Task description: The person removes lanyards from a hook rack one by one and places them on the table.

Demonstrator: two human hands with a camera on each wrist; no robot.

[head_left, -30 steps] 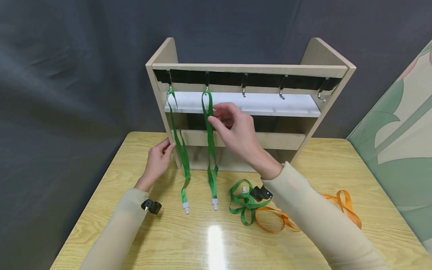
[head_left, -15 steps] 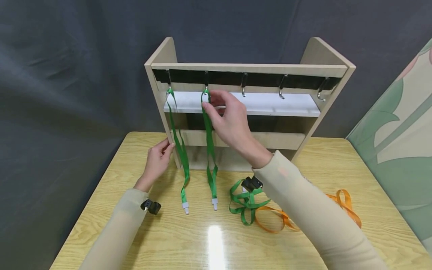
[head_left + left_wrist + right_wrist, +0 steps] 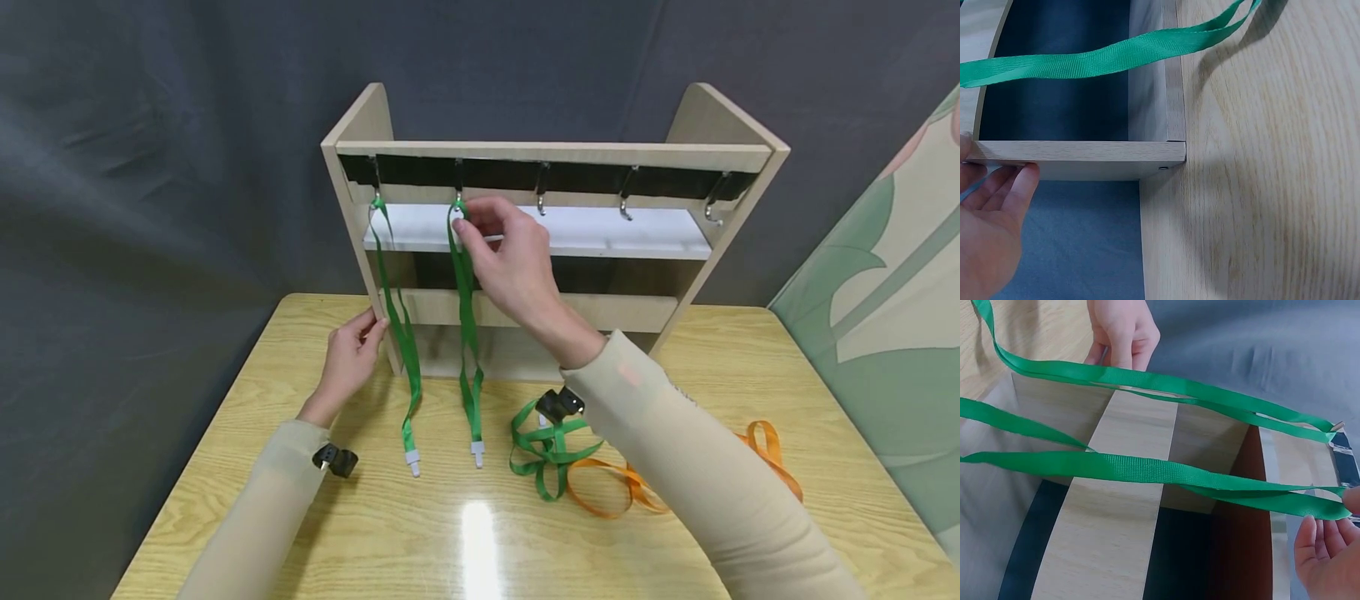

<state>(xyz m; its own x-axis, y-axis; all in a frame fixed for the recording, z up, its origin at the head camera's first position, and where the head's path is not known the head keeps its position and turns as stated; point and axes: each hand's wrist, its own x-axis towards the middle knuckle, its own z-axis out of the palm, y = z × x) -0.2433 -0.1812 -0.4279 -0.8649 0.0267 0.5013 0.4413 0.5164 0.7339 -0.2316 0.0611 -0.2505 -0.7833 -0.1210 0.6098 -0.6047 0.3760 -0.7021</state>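
From here I see the right hand (image 3: pixel 517 258) with fingers curled and thumb closed in, pinching the top of the second green lanyard (image 3: pixel 467 317) just below its hook (image 3: pixel 459 173), probably to settle the loop; how tightly, I can't tell. The strap already hangs there, pale clip (image 3: pixel 477 450) at the bottom. The first green lanyard (image 3: pixel 405 342) hangs one hook to the left, likely spaced to avoid tangling. Lower, the left hand (image 3: pixel 351 350) grips the wooden rack's (image 3: pixel 585 309) side panel (image 3: pixel 1085 151) between thumb and bent fingers, presumably steadying it against tugs. On the surface (image 3: pixel 390 533), a heaped green lanyard (image 3: pixel 553 457) touches an orange lanyard (image 3: pixel 632 483), seemingly laid within right-hand reach.
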